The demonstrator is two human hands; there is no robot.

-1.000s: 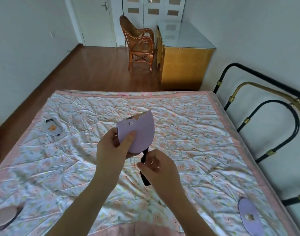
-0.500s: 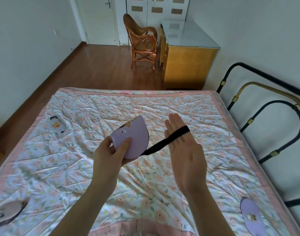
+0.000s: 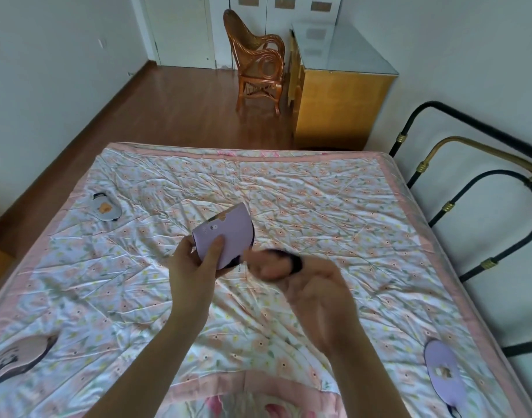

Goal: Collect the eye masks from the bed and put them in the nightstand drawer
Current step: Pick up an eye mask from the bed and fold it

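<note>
Lilac eye mask (image 3: 228,233) pinched in left hand (image 3: 192,267) fingers; blurred right hand (image 3: 307,285) hooks its black strap (image 3: 291,260).

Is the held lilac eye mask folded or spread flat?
Folded: the lilac eye mask shows as a half shape, pinched in the left hand.

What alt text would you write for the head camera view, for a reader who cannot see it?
Over a floral bedspread, the left hand holds a folded purple eye mask while the blurred right hand handles its black strap. Three more masks lie on the bed: grey far left, pink near left, purple near right.
</note>
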